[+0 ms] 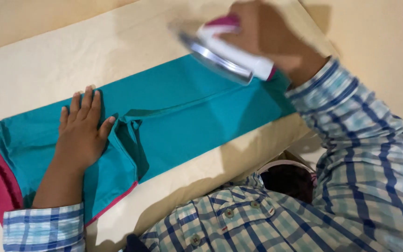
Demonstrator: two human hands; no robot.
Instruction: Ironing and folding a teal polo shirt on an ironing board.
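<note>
Teal cloth (187, 112) flat under left hand (81, 133), right hand (267, 35) gripping white iron (232, 53)

From where I watch, I see a checked shirt (350, 186) filling the lower right of the frame, its pattern crossing dark blue lines over pale blue and white squares. A buttoned placket with small round grey buttons (229, 213) runs along the bottom centre. The right sleeve (346, 107) climbs toward the upper right, ending in a cuff at the wrist. At the lower left I see the left sleeve (43, 228), same check, cuff ending at the forearm.
</note>
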